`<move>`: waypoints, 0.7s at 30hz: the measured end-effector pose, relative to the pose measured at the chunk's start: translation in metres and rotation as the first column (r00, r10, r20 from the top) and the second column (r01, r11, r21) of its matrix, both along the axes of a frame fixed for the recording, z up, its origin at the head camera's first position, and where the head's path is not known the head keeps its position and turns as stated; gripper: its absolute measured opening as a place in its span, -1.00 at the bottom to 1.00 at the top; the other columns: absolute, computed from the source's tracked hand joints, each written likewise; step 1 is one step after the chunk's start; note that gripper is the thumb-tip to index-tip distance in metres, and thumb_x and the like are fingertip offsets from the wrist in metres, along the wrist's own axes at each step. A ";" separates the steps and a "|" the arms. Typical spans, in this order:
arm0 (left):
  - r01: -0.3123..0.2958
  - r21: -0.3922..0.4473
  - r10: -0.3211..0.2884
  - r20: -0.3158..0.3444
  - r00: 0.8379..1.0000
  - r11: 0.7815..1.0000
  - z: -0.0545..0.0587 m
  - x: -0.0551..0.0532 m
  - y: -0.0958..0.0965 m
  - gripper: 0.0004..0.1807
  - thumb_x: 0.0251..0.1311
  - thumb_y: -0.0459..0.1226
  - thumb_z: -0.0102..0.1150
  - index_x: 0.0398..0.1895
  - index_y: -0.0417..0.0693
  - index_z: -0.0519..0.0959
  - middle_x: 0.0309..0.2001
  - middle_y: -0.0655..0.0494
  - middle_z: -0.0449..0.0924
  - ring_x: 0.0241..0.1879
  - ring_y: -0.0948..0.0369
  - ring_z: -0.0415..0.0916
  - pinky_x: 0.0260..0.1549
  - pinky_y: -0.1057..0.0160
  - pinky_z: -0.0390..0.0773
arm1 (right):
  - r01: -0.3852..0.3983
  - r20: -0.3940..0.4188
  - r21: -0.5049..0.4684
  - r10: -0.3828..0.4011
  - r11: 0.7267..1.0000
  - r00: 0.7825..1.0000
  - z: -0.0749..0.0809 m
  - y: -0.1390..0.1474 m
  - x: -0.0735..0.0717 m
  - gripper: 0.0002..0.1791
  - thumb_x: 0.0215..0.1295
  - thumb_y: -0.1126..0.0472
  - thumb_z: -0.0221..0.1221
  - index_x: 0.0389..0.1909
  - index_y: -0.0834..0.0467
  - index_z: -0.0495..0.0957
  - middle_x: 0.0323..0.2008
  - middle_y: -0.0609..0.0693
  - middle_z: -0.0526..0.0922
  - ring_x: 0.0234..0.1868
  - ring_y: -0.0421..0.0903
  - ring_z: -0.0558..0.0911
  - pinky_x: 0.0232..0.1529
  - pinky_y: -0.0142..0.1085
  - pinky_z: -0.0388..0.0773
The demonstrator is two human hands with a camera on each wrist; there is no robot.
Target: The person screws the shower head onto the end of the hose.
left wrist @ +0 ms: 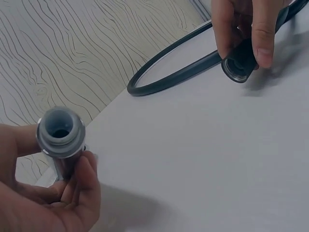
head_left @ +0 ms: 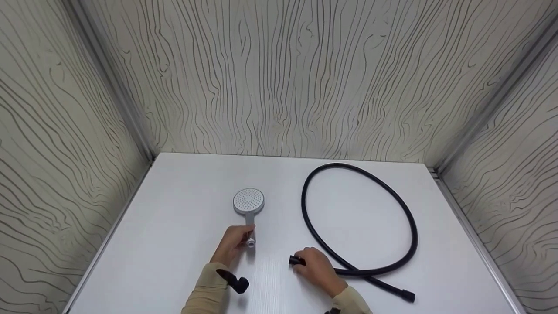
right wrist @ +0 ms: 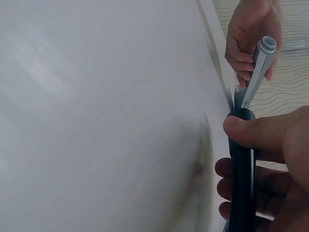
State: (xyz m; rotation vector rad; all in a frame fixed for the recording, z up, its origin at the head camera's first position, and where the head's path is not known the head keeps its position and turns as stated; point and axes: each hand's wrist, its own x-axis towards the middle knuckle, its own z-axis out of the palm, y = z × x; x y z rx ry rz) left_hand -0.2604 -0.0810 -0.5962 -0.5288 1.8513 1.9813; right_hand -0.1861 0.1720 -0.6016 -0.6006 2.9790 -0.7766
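Observation:
A grey handheld shower head (head_left: 248, 201) with a pale, dotted spray face is gripped at its handle by my left hand (head_left: 234, 242). Its threaded end (left wrist: 62, 130) points toward me, its hollow opening showing in the left wrist view. My right hand (head_left: 317, 268) holds one end of a black shower hose, its connector (head_left: 297, 260) poking out past the fingers and facing left. In the right wrist view the thumb lies along the hose connector (right wrist: 241, 126), with the fingers round the other side. A gap separates the connector from the shower head's threaded end.
The rest of the hose (head_left: 415, 231) lies in a big loop on the white table (head_left: 187, 196), its other end fitting (head_left: 408, 296) near the front right. Wood-patterned panels (head_left: 279, 78) with metal corner posts rise at the back and both sides.

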 end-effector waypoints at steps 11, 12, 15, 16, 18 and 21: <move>-0.078 0.160 0.080 0.000 0.997 0.984 0.004 0.003 0.004 -0.76 0.21 -0.33 0.17 -0.14 -0.35 0.52 -0.45 0.10 0.55 -0.43 0.25 0.49 -0.42 0.39 0.54 | -0.012 -0.034 -0.024 0.011 1.000 0.999 0.000 0.003 -0.004 -0.85 0.05 0.20 0.36 -0.33 0.14 0.70 -0.49 -0.13 0.55 -0.46 -0.31 0.36 -0.45 -0.44 0.34; -0.085 0.166 0.086 0.001 0.996 0.982 0.005 0.003 0.005 -0.77 0.20 -0.34 0.18 -0.16 -0.34 0.53 -0.46 0.10 0.56 -0.43 0.25 0.49 -0.42 0.39 0.54 | -0.013 -0.030 -0.026 0.013 1.000 0.999 0.000 0.003 -0.005 -0.85 0.05 0.21 0.36 -0.33 0.13 0.70 -0.50 -0.14 0.55 -0.46 -0.31 0.36 -0.46 -0.44 0.33; -0.097 0.185 0.098 0.001 0.995 0.978 0.007 0.004 0.006 -0.77 0.20 -0.34 0.18 -0.15 -0.34 0.53 -0.45 0.09 0.57 -0.40 0.24 0.52 -0.39 0.37 0.57 | -0.022 -0.023 -0.024 0.021 0.999 1.000 0.001 0.004 -0.006 -0.85 0.04 0.20 0.35 -0.33 0.12 0.71 -0.51 -0.15 0.54 -0.47 -0.31 0.34 -0.46 -0.45 0.31; -0.098 0.193 0.100 -0.001 0.995 0.976 0.008 0.004 0.006 -0.76 0.21 -0.34 0.18 -0.13 -0.35 0.52 -0.44 0.08 0.58 -0.39 0.23 0.53 -0.37 0.36 0.59 | -0.025 -0.023 -0.023 0.025 0.999 0.999 0.001 0.004 -0.007 -0.85 0.03 0.20 0.36 -0.33 0.12 0.71 -0.52 -0.15 0.53 -0.47 -0.31 0.34 -0.46 -0.45 0.30; -0.109 0.206 0.109 0.011 0.994 0.973 0.009 0.004 0.007 -0.74 0.21 -0.33 0.19 -0.10 -0.35 0.52 -0.42 0.07 0.58 -0.37 0.22 0.54 -0.35 0.35 0.61 | -0.032 -0.028 -0.019 0.031 0.999 0.999 0.001 0.004 -0.008 -0.85 0.02 0.20 0.35 -0.34 0.12 0.71 -0.52 -0.15 0.53 -0.48 -0.31 0.34 -0.47 -0.45 0.30; -0.106 0.216 0.107 0.009 0.994 0.971 0.010 0.005 0.007 -0.71 0.23 -0.33 0.17 -0.07 -0.37 0.49 -0.41 0.07 0.57 -0.35 0.21 0.55 -0.33 0.35 0.62 | -0.033 -0.037 -0.029 0.032 0.999 0.999 0.001 0.004 -0.009 -0.85 0.02 0.21 0.36 -0.34 0.13 0.70 -0.52 -0.14 0.55 -0.48 -0.31 0.35 -0.47 -0.45 0.32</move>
